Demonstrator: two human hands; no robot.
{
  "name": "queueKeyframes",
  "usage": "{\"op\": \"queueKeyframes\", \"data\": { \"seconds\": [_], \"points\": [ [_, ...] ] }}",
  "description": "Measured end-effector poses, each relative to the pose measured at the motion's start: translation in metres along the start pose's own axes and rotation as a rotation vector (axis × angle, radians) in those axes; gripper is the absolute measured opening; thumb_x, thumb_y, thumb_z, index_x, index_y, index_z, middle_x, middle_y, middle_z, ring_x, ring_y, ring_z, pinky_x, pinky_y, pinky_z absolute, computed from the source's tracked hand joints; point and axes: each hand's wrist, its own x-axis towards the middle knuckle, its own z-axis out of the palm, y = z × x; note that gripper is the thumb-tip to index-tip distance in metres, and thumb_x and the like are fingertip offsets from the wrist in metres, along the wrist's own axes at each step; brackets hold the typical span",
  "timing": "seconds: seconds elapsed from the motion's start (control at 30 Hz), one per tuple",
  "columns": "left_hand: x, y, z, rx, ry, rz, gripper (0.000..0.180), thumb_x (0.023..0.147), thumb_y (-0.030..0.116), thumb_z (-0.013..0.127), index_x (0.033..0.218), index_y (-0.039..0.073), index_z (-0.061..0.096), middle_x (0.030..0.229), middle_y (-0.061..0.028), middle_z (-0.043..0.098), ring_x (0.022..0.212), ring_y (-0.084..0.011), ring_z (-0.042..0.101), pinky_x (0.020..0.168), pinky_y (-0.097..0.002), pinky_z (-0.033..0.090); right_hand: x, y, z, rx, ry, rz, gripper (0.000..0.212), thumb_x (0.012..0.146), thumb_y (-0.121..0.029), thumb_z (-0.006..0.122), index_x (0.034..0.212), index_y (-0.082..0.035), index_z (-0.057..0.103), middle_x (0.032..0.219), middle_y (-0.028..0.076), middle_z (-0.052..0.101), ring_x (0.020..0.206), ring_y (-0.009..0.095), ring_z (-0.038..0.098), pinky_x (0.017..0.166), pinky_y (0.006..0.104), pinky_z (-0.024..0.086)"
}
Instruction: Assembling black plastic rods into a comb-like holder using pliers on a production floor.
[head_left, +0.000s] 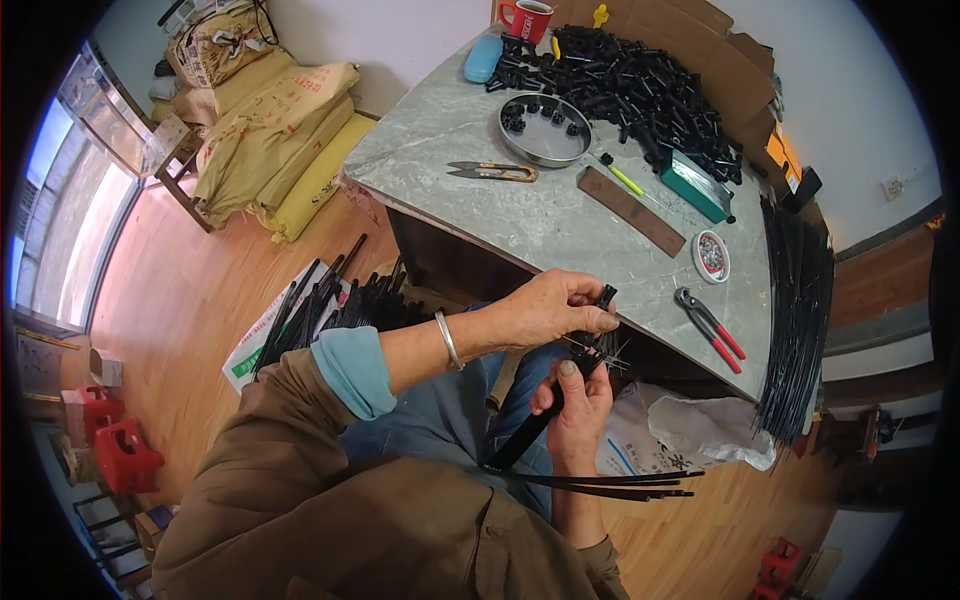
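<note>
Two bare hands meet at the centre of the head view, both closed on one black assembly. The left hand [560, 305] pinches a black end piece [607, 294] between thumb and fingers; just below it, the right hand [580, 410] grips the upper part of a black shaft [522, 438], which slants toward the lower centre. Thin metal wires [610, 356] splay out between the hands.

The assembly looks part-done: end piece and shaft are brought together, but the wires stick out loosely. Whether any wire is fastened, I cannot tell.

Much stock seems unused: a heap of black parts [640, 85] fills the upper right of the frame, small black fittings [514, 122] sit in a round metal bowl [545, 152], a bundle of long black rods [795, 310] lies along the right edge, and more black rods [310, 315] lie left of centre. Red-handled pliers [722, 342] lie right of the hands, not in use. No piece can be surely picked out as finished.
</note>
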Motion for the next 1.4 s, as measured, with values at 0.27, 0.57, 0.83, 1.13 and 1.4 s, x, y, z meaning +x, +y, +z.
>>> {"op": "queueKeyframes", "data": {
  "seconds": [0.27, 0.57, 0.83, 1.13, 1.4],
  "points": [
    [-0.004, 0.004, -0.007, -0.176, -0.043, -0.155, 0.029, 0.09, 0.026, 0.064, 0.104, 0.0, 0.063, 0.089, -0.003, 0.065, 0.086, -0.0094, 0.06, 0.078, -0.0251, 0.048, 0.003, -0.001, -0.003, 0.032, -0.04, 0.02, 0.02, 0.09, -0.017, 0.062, 0.1, -0.004, 0.05, 0.08, 0.006, 0.054, 0.051, 0.014, 0.049, 0.044, 0.0294, 0.042],
    [-0.017, 0.012, 0.0, 0.004, 0.076, -0.128, 0.032, 0.087, 0.022, 0.067, 0.108, 0.0, 0.06, 0.09, -0.0045, 0.064, 0.085, -0.0092, 0.059, 0.077, -0.0258, 0.048, 0.004, 0.003, -0.014, 0.144, -0.057, 0.047, 0.018, 0.089, -0.013, 0.064, 0.1, -0.003, 0.053, 0.078, 0.006, 0.055, 0.057, 0.014, 0.054, 0.049, 0.0279, 0.045],
    [-0.038, -0.002, 0.015, 0.08, 0.164, -0.115, 0.033, 0.081, 0.006, 0.069, 0.11, -0.003, 0.056, 0.093, -0.0049, 0.062, 0.083, -0.0099, 0.06, 0.076, -0.025, 0.051, 0.008, 0.005, -0.021, -0.35, -0.068, -0.201, 0.024, 0.091, -0.017, 0.063, 0.109, -0.001, 0.059, 0.084, 0.002, 0.061, 0.067, 0.008, 0.055, 0.064, 0.0235, 0.048],
    [-0.04, -0.009, 0.022, -0.027, 0.111, -0.011, 0.035, 0.084, 0.005, 0.067, 0.117, -0.002, 0.055, 0.106, -0.0045, 0.061, 0.094, -0.0089, 0.058, 0.083, -0.0248, 0.049, 0.018, -0.028, -0.044, -0.383, -0.231, 0.1, 0.015, 0.084, -0.011, 0.07, 0.095, -0.001, 0.068, 0.084, -0.003, 0.064, 0.076, 0.004, 0.055, 0.071, 0.0211, 0.045],
    [-0.038, -0.012, 0.023, 0.027, 0.023, 0.015, 0.027, 0.084, 0.005, 0.066, 0.11, -0.001, 0.059, 0.1, -0.0007, 0.057, 0.091, -0.0085, 0.058, 0.081, -0.0225, 0.049, 0.042, 0.004, -0.076, -0.052, -0.468, 0.236, 0.029, 0.076, -0.027, 0.078, 0.091, -0.003, 0.07, 0.082, -0.003, 0.064, 0.076, 0.006, 0.055, 0.073, 0.0226, 0.044]
  ]
}}
